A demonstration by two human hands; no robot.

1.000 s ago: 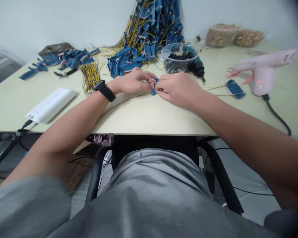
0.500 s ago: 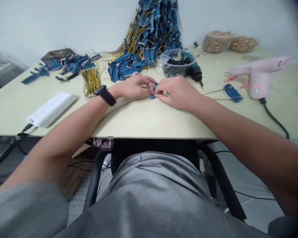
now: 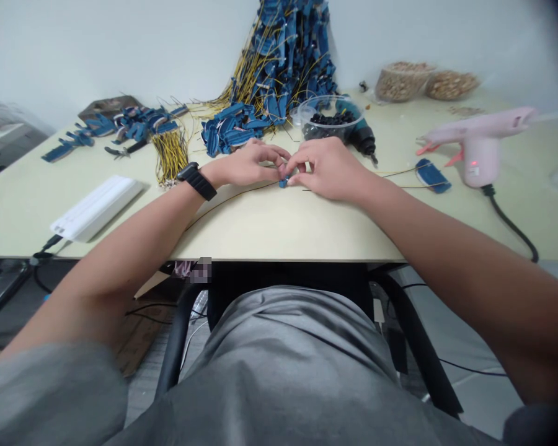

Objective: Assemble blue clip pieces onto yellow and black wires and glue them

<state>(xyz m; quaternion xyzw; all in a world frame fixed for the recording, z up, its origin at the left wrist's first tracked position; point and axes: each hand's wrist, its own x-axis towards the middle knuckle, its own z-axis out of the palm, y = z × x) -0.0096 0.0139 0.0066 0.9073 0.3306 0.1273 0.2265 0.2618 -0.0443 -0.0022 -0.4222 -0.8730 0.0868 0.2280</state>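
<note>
My left hand and my right hand meet at the middle of the beige table, fingertips pinched together on a small blue connector piece with thin yellow wires running out to both sides. Most of the piece is hidden under my fingers. A black watch sits on my left wrist. Just behind my hands lies a heap of blue connectors with yellow wires.
A pink glue gun with a black cord stands at the right, a single blue piece beside it. A clear bowl of dark parts, a white power strip, a yellow wire bundle and two bags lie around.
Both hands stay pinched on the blue piece; my right fingers have shifted up over it, covering more of it. The view has tilted slightly.
</note>
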